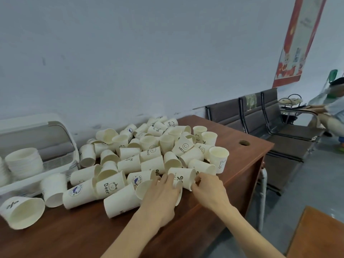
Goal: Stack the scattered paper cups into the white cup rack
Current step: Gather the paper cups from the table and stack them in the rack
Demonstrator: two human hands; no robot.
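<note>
A heap of cream paper cups (pixel 149 151) lies scattered over the brown table (pixel 247 157), most on their sides, a few upright. The white cup rack (pixel 61 161) stands at the far left and holds stacked cups (pixel 24 161). My left hand (pixel 162 194) grips a cup (pixel 143 189) lying on its side at the heap's near edge. My right hand (pixel 208 189) pinches the rim of a tipped cup with a percent mark (pixel 183 176). The two cups sit close together between my hands.
The table's right edge has a round cable hole (pixel 244 143). A row of dark waiting chairs (pixel 260 116) lines the wall to the right, where another person (pixel 333 108) sits. A second wooden surface (pixel 320 235) shows at the lower right.
</note>
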